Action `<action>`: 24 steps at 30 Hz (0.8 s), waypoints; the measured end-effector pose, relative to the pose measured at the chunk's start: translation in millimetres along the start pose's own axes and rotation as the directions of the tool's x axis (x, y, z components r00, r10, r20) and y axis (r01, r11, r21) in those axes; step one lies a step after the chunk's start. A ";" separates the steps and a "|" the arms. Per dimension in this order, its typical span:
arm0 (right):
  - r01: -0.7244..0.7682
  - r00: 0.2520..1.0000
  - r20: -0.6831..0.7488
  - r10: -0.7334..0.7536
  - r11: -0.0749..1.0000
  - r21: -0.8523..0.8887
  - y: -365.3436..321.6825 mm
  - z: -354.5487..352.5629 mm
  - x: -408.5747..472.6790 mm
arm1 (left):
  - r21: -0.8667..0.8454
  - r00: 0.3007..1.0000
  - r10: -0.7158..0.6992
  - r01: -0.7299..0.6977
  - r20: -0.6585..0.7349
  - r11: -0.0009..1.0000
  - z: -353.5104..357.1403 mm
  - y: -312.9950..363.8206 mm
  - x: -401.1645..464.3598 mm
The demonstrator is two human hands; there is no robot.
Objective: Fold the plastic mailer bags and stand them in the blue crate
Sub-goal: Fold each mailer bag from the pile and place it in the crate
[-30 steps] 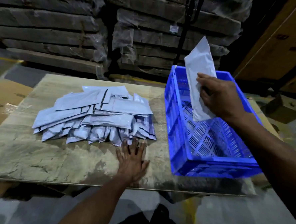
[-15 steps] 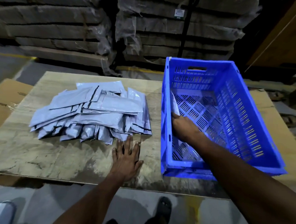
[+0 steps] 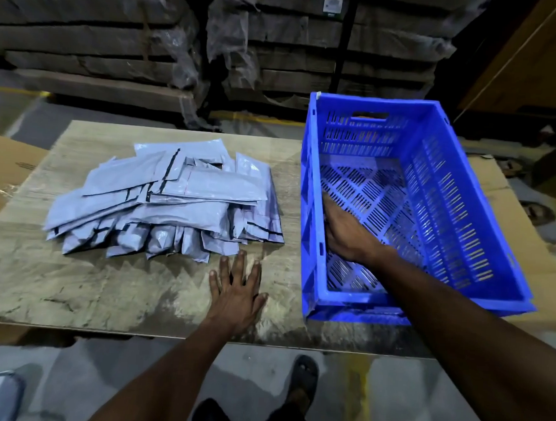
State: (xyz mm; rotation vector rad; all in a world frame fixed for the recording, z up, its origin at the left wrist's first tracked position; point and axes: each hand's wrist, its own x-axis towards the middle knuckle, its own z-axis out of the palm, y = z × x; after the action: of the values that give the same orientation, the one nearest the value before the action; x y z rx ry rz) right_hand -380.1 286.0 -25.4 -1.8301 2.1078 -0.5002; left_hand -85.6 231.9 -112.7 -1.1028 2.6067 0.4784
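Since a second ago, right hand [image 3: 345, 232] has carried its folded mailer down inside blue slatted plastic crate [image 3: 434, 194]; grip state untellable. Left hand [image 3: 236, 290] lies flat on desk [image 3: 70, 282]. Advice: prop mailer upright against left wall.

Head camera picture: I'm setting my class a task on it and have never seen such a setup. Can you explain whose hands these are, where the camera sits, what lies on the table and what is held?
There is no machine here: a person works with two bare hands, and the one camera is worn on their head, looking forward and down. That is why the arms enter from the bottom of the picture. On the table lies a loose pile of grey mailer bags, with a blue crate beside it on the person's right. The left hand lies flat on the table, just in front of the pile, holding nothing. The right hand reaches inside the crate, against its left wall; whether its grip holds a bag is hidden.
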 end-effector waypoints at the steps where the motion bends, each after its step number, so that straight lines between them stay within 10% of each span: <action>1: -0.030 1.000 -0.002 0.030 0.999 0.021 -3.3 -2.6 -0.6 | -0.004 1.000 -0.001 0.001 0.003 1.000 0.4 0.0 0.0; 24: -0.120 0.962 -0.265 0.072 0.978 -0.171 -52.4 -63.4 4.3 | 0.093 0.998 0.059 -0.057 -0.023 0.994 -3.7 -38.4 -15.9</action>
State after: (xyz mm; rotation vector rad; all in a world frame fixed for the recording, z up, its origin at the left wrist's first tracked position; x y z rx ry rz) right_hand -362.6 279.1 54.8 -1.8321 2.4799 -0.5603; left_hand -47.3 215.4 -110.9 -1.0125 2.6601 0.3544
